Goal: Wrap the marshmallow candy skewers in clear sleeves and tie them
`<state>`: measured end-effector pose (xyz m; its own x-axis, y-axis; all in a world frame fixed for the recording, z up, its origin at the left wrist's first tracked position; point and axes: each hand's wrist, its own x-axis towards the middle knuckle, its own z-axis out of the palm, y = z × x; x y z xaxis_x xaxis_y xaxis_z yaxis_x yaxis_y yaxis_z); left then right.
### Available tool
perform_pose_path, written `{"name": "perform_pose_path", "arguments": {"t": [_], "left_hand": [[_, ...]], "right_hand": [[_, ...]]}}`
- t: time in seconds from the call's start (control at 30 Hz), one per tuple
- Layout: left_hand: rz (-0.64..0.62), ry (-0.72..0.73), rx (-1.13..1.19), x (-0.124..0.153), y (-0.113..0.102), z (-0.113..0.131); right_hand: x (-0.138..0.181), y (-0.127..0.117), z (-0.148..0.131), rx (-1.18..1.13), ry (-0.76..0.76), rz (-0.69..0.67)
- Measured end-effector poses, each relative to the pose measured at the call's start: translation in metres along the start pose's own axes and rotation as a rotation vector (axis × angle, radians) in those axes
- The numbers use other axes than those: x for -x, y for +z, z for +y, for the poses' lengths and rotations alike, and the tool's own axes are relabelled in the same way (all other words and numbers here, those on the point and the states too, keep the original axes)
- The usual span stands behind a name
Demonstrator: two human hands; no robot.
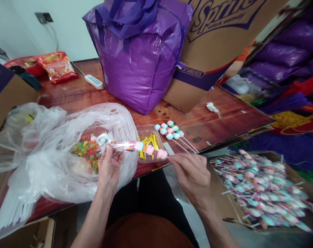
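Observation:
My left hand (109, 167) is closed around a narrow clear plastic sleeve (119, 145). A stick of pink and blue marshmallows (152, 150) is partly inside the sleeve's open end. My right hand (191, 171) pinches the bare end of that stick. Just beyond the sleeve sits a clear tray of gold twist ties (149, 140). A few bare marshmallow sticks (172, 132) lie on the wooden table (223, 117) to its right.
A clear bag of coloured ring candy (86, 150) lies at the left. A cardboard box of wrapped marshmallow sticks (260, 187) stands at the right. Behind are a purple bag (138, 55), a large carton (218, 38), a power strip (93, 81) and a red snack packet (57, 66).

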<state>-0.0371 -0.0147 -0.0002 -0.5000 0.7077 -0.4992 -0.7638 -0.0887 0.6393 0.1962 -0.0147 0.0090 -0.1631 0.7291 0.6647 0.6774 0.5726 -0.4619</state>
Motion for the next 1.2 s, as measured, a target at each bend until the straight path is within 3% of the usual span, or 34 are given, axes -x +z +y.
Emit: {"name": "perform_pose_path", "arguments": {"t": [0.3,0.6,0.87,1.0,1.2], "left_hand": [[-0.017,0.011,-0.002,-0.001,-0.001,0.001],[-0.032,0.273,-0.157,0.005,0.001,-0.006],[-0.047,0.335,-0.24,0.001,-0.002,0.0],[-0.014,0.392,-0.285,0.001,-0.002,-0.001],[0.018,0.345,-0.289,-0.003,-0.005,-0.002]], "right_hand": [[0.004,-0.001,0.0,-0.007,-0.004,-0.023],[0.003,-0.003,-0.014,0.126,-0.13,0.01],[0.017,0.013,-0.006,-0.202,0.069,-0.071],[0.02,0.017,-0.01,-0.099,0.017,-0.008],[0.021,0.016,-0.018,-0.012,-0.047,0.029]]}}
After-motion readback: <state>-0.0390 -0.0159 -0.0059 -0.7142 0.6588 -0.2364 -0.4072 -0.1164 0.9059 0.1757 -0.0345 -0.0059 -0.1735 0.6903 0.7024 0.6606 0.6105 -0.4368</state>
